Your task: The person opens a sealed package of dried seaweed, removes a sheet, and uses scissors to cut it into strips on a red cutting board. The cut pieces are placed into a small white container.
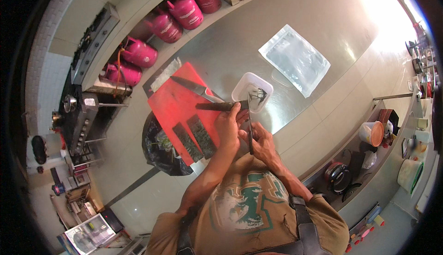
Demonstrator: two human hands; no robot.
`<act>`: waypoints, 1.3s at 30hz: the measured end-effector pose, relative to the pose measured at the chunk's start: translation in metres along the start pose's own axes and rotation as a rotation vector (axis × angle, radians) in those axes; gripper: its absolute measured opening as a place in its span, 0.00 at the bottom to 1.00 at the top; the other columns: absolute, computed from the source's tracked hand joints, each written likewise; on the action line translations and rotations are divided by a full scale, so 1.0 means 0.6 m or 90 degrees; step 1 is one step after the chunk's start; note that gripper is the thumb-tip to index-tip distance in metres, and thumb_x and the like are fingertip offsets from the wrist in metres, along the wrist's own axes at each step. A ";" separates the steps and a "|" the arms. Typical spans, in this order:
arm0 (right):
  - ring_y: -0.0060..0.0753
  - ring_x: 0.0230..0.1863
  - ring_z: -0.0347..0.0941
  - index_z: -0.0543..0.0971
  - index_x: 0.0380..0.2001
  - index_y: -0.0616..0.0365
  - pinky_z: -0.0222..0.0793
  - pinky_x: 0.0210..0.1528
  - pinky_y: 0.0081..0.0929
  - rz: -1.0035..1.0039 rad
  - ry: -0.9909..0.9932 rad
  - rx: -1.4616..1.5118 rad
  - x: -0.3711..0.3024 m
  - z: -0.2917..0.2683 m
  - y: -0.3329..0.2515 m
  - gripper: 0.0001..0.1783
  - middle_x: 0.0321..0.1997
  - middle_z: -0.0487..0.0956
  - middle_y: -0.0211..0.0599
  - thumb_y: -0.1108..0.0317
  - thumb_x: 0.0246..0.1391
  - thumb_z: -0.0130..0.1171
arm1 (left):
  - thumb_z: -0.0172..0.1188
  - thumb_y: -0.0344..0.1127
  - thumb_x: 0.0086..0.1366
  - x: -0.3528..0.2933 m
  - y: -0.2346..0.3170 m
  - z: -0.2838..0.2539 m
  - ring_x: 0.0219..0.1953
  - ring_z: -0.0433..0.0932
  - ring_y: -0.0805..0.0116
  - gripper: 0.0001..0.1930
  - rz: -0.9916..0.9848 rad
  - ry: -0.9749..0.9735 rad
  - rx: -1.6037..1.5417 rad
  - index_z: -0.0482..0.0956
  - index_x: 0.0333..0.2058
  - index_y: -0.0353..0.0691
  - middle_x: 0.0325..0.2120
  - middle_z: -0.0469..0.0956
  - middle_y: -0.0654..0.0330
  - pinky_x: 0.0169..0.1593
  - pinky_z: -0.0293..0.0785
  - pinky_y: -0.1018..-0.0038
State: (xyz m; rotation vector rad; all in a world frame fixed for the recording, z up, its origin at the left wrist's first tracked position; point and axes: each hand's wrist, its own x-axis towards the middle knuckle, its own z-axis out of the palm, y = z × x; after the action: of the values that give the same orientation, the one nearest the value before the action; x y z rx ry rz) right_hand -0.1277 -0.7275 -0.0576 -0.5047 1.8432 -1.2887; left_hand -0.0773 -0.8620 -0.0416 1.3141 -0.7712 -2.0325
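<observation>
Over the steel table, my left hand pinches a narrow, dark strip, apparently dried seaweed. My right hand is closed round the dark handle of what looks like scissors, seen edge-on, with the blades crossing the strip's right end. Just beyond them stands a white plastic tub with dark shreds inside. Wider dark seaweed sheets lie on the near part of the red cutting board. A kitchen knife rests across the board's far part.
A clear plastic pouch lies right of the tub on the steel table. Left of the board hangs a black bag with scraps. Pink gas cylinders line a low shelf. A stove stands left, a loaded shelf right.
</observation>
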 end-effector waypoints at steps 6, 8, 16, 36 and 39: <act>0.26 0.29 0.73 0.81 0.49 0.62 0.68 0.30 0.34 0.056 -0.032 0.067 -0.002 0.010 0.026 0.32 0.27 0.79 0.36 0.41 0.62 0.73 | 0.69 0.31 0.73 0.016 -0.003 -0.013 0.40 0.88 0.59 0.12 -0.018 0.028 -0.017 0.81 0.48 0.28 0.42 0.84 0.53 0.47 0.89 0.66; 0.26 0.29 0.73 0.81 0.49 0.62 0.67 0.30 0.35 0.043 -0.030 0.089 -0.004 0.012 0.017 0.33 0.28 0.79 0.36 0.39 0.62 0.72 | 0.69 0.30 0.72 0.023 -0.007 -0.017 0.40 0.88 0.60 0.12 -0.015 0.024 -0.028 0.81 0.48 0.28 0.42 0.84 0.54 0.46 0.89 0.66; 0.28 0.30 0.65 0.80 0.48 0.63 0.64 0.34 0.36 0.032 -0.022 0.059 0.004 0.020 0.014 0.38 0.26 0.72 0.33 0.34 0.60 0.70 | 0.69 0.30 0.72 0.017 -0.005 -0.013 0.38 0.87 0.63 0.11 0.006 -0.003 -0.030 0.82 0.47 0.29 0.40 0.85 0.55 0.46 0.87 0.69; 0.20 0.26 0.70 0.78 0.45 0.61 0.64 0.27 0.27 0.018 -0.020 0.112 0.002 0.024 0.034 0.30 0.24 0.76 0.27 0.41 0.64 0.72 | 0.69 0.31 0.72 0.014 -0.003 0.000 0.39 0.87 0.64 0.12 -0.009 0.029 -0.021 0.82 0.48 0.30 0.41 0.84 0.56 0.45 0.87 0.70; 0.19 0.25 0.72 0.77 0.46 0.60 0.65 0.26 0.26 -0.011 -0.031 0.043 0.007 0.023 0.036 0.28 0.25 0.79 0.28 0.43 0.66 0.71 | 0.70 0.31 0.71 0.013 -0.001 0.001 0.38 0.86 0.65 0.11 -0.002 0.033 -0.021 0.82 0.47 0.30 0.40 0.84 0.56 0.44 0.86 0.71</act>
State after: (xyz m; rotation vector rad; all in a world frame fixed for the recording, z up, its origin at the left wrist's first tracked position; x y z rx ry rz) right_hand -0.1165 -0.7297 -0.0808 -0.5122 1.7531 -1.3335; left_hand -0.0808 -0.8675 -0.0463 1.3448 -0.7097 -1.9980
